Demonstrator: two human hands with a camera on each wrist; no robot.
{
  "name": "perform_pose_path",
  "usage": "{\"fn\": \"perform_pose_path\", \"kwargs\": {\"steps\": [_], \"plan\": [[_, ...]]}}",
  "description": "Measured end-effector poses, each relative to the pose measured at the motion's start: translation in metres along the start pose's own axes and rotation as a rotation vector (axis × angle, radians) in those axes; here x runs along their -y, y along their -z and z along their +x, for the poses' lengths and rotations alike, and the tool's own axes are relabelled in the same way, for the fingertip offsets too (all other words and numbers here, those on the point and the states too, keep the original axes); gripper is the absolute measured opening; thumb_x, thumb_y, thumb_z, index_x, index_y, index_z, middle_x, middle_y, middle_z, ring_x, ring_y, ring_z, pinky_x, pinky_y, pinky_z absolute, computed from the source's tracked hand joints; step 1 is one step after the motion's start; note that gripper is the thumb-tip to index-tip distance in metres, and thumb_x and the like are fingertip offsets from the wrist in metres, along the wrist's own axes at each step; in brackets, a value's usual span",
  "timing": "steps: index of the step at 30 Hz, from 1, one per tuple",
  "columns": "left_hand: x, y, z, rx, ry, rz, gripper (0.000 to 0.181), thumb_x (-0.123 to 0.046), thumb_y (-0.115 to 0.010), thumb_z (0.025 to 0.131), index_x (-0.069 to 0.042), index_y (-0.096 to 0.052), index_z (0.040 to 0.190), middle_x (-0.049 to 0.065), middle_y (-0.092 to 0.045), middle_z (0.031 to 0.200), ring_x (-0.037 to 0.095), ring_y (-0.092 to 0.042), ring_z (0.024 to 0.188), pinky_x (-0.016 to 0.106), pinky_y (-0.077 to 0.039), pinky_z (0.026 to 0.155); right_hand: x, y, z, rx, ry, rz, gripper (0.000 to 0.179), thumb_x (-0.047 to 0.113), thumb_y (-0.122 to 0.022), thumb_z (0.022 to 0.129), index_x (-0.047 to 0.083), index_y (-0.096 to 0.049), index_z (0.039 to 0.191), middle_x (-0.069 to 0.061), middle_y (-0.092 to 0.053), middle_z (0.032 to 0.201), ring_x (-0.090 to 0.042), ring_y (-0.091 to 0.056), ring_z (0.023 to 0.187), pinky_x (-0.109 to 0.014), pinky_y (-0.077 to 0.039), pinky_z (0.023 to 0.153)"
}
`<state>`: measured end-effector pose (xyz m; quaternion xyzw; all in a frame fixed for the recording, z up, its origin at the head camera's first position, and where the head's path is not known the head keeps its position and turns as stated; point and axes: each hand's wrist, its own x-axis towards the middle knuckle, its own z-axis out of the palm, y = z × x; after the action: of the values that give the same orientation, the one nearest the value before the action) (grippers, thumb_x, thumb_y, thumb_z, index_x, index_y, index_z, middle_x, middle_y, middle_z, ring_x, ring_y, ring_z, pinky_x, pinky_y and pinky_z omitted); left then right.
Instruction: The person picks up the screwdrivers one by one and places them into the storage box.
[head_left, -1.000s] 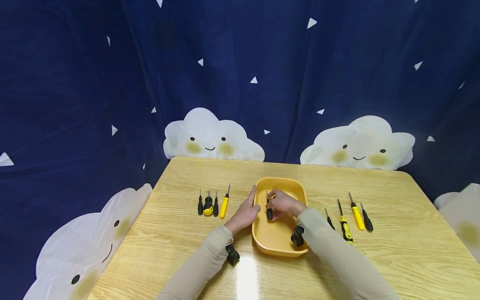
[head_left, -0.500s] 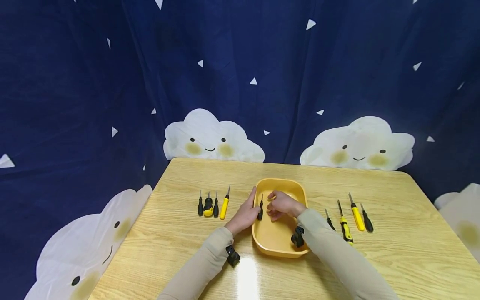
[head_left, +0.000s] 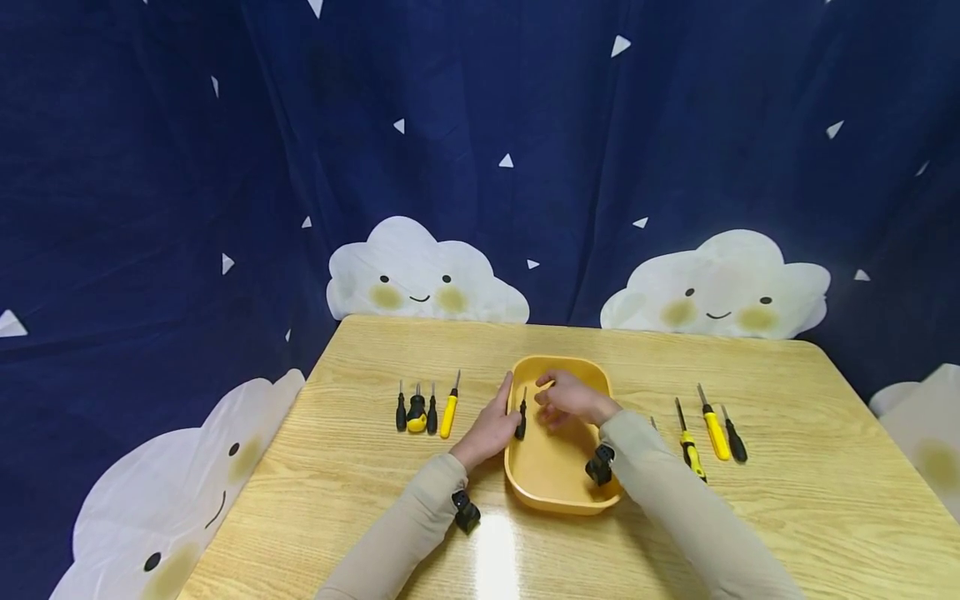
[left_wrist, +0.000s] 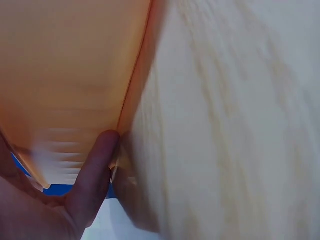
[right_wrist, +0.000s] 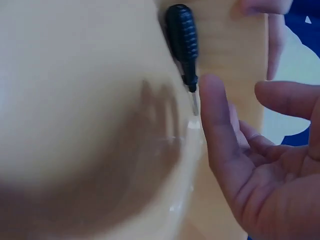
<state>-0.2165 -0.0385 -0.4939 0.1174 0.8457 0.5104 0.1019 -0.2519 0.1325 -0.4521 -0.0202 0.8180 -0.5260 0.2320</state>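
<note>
A yellow-orange plastic bin stands on the table, and a small screwdriver with a black handle lies inside along its left wall. My left hand grips that left wall, thumb over the rim and fingers on the outside. In the left wrist view, its fingers lie against the bin's outer side. Over the inside of the bin, my right hand holds nothing, its fingers loosely bent. The right wrist view shows the screwdriver just past these fingertips, handle away from the hand.
Left of the bin several screwdrivers stand in a row, including a stubby black-and-yellow one and a yellow one. More lie to the right, among them a yellow screwdriver and a black one. A dark blue curtain hangs behind the table.
My right hand has let go of the screwdriver, which now lies along the bin's left wall, and has lifted slightly away to the right. The left hand has stayed on the rim.
</note>
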Motion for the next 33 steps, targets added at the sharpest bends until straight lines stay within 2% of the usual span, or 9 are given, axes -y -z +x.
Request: {"fn": "perform_pose_path", "kwargs": {"steps": [4, 9, 12, 18, 21, 27, 33], "plan": [[-0.002, 0.001, 0.001, -0.009, -0.005, 0.002, 0.073, -0.016, -0.043, 0.090, -0.019, -0.007, 0.154, 0.021, -0.031, 0.148, 0.027, -0.039, 0.127, 0.043, -0.034, 0.103, 0.011, 0.005, -0.003, -0.019, 0.040, -0.051, 0.035, 0.004, -0.048, 0.091, -0.012, -0.044, 0.121, -0.025, -0.056, 0.097, -0.023, -0.059, 0.067, -0.042, -0.055, 0.063], [-0.005, 0.002, 0.000, -0.016, -0.009, 0.009, 0.074, -0.016, -0.043, 0.089, -0.019, -0.007, 0.154, 0.020, -0.031, 0.148, 0.027, -0.037, 0.129, 0.043, -0.032, 0.105, 0.025, 0.013, -0.011, -0.049, 0.052, -0.105, 0.027, 0.010, -0.047, 0.094, -0.008, -0.051, 0.115, -0.020, -0.055, 0.098, -0.029, -0.061, 0.074, -0.043, -0.055, 0.066], [-0.005, 0.002, 0.000, -0.009, -0.007, 0.004, 0.074, -0.015, -0.042, 0.089, -0.017, -0.007, 0.154, 0.019, -0.030, 0.149, 0.026, -0.036, 0.130, 0.043, -0.031, 0.105, 0.030, 0.018, -0.015, -0.063, 0.066, -0.133, 0.028, 0.013, -0.049, 0.095, -0.006, -0.054, 0.114, -0.018, -0.055, 0.095, -0.032, -0.062, 0.078, -0.043, -0.055, 0.067], [-0.002, 0.000, -0.002, -0.001, 0.008, -0.002, 0.074, -0.015, -0.041, 0.090, -0.019, -0.005, 0.154, 0.017, -0.026, 0.151, 0.025, -0.031, 0.133, 0.042, -0.028, 0.107, 0.038, 0.033, -0.026, -0.070, 0.097, -0.181, 0.034, 0.017, -0.050, 0.095, -0.006, -0.052, 0.119, -0.022, -0.056, 0.100, -0.031, -0.063, 0.081, -0.037, -0.055, 0.064], [-0.002, 0.001, -0.002, 0.002, 0.009, -0.007, 0.073, -0.015, -0.040, 0.091, -0.020, -0.005, 0.154, 0.016, -0.024, 0.152, 0.025, -0.028, 0.135, 0.042, -0.026, 0.108, 0.040, 0.044, -0.032, -0.070, 0.110, -0.196, 0.037, 0.017, -0.050, 0.096, -0.007, -0.050, 0.123, -0.022, -0.056, 0.100, -0.031, -0.063, 0.081, -0.035, -0.055, 0.063], [-0.001, 0.001, -0.001, -0.001, 0.009, -0.035, 0.074, -0.014, -0.041, 0.090, -0.022, -0.005, 0.154, 0.016, -0.025, 0.152, 0.026, -0.032, 0.133, 0.043, -0.033, 0.104, 0.040, 0.072, -0.049, -0.078, 0.124, -0.206, 0.032, 0.017, -0.048, 0.097, -0.005, -0.050, 0.120, -0.015, -0.055, 0.093, -0.030, -0.061, 0.080, -0.036, -0.054, 0.064], [0.002, -0.001, 0.000, 0.003, 0.000, -0.062, 0.074, -0.014, -0.041, 0.089, -0.022, -0.006, 0.154, 0.014, -0.024, 0.152, 0.024, -0.031, 0.133, 0.040, -0.034, 0.103, 0.029, 0.098, -0.069, -0.090, 0.116, -0.235, 0.036, 0.021, -0.047, 0.098, -0.005, -0.049, 0.122, -0.017, -0.055, 0.099, -0.029, -0.061, 0.082, -0.037, -0.054, 0.068]]}}
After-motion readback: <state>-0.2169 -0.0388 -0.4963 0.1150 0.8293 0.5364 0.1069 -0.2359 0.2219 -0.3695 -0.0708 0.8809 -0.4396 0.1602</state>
